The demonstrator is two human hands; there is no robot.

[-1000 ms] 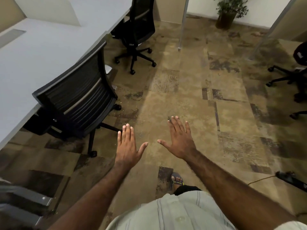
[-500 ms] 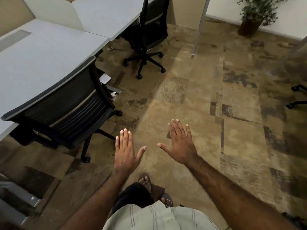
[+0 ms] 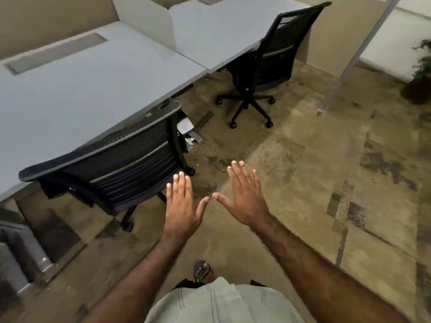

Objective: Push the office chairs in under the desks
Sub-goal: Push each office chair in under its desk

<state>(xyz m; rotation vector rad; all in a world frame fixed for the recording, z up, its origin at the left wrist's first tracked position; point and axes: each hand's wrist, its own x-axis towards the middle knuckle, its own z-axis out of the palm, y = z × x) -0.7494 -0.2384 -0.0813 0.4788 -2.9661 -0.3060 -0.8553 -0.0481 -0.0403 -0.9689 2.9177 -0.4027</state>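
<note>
Head view: left hand [image 3: 183,206], right hand [image 3: 245,194] spread; near chair [image 3: 121,169] untouched.

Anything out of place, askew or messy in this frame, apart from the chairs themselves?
Small things only. Pale crumbs or grit lie scattered on the carpet beside the near chair, and what looks like crumpled paper sits under the desk edge. The far chair stands turned at an angle to its desk. Both hands are open and empty.

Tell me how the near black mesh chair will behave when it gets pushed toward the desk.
The near chair stands on a caster base, so it should roll easily, though the carpet may drag. Its mesh back will probably flex slightly under the palms. A high push could swivel or tilt it. Both the left hand and right hand are open, not touching it.
</note>
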